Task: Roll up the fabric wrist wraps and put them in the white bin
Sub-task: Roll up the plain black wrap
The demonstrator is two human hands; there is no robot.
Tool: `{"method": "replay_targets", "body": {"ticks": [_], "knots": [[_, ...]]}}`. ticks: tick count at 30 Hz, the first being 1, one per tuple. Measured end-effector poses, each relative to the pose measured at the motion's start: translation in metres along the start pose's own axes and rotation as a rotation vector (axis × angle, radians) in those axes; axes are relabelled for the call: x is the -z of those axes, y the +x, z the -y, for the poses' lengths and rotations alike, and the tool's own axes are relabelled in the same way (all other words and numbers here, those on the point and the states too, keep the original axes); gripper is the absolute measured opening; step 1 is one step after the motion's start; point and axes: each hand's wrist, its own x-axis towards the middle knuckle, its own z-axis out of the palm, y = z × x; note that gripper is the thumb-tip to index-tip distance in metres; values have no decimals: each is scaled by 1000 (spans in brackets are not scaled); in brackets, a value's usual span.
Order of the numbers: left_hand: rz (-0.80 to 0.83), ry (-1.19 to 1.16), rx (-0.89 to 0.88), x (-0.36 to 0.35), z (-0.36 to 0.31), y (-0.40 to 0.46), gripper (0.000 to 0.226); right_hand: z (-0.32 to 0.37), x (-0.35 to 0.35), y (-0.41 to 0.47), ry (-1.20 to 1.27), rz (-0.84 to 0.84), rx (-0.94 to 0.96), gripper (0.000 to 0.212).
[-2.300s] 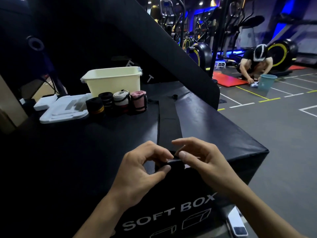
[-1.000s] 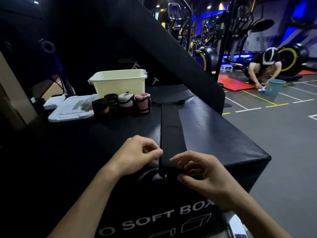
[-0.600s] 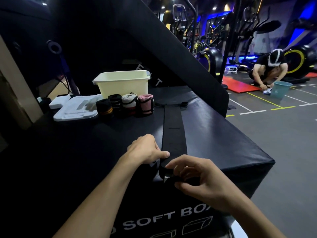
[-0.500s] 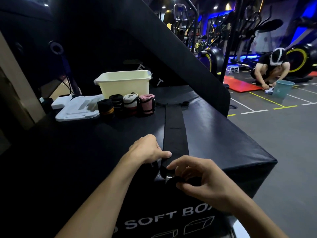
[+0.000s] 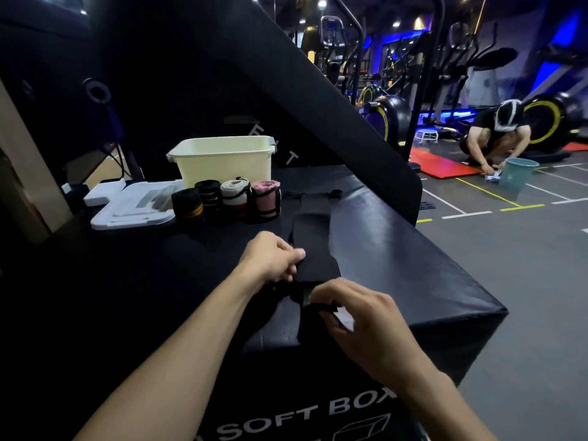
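Our left hand (image 5: 270, 259) pinches the black wrap's (image 5: 313, 237) edge and our right hand (image 5: 356, 313) curls round its near end, both well in front of the bin (image 5: 222, 160). Uneven tension could skew the roll, we judge.

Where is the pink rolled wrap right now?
The pink roll stands rightmost in the row of four rolls, just before the white bin, left of the flat black wrap.
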Motion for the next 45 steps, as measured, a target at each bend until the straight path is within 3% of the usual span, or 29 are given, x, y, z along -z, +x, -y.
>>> {"method": "replay_targets", "body": {"ticks": [4,8,12,15,17,20,24,31,38,45], "knots": [[-164,60,38,-10,-4,32,34,-19,-26,12,-144,-41,-44,28],[-178,183,-15,-15,2,38,29,-30,-33,11,-25,-54,-155,26],[-179,187,-288,6,15,5,11,-34,-33,11,50,-48,-194,29],[-65,162,-549,17,29,-39,6,-34,-34,11,41,-38,-184,33],[28,163,-612,17,37,-56,8,-33,-34,11,12,-22,-185,39],[51,215,-627,12,46,-59,16,-31,-34,9,-47,-4,-180,41],[-56,257,-637,4,49,-63,22,-29,-35,8,-42,-22,-185,40],[-115,284,-628,0,50,-68,22,-29,-35,2,-15,-61,-191,27],[-127,264,-607,-3,49,-76,8,-30,-32,-3,-34,-88,-229,15],[-172,343,-697,-8,50,-79,17,-28,-32,-4,-51,-83,-244,15]]}}
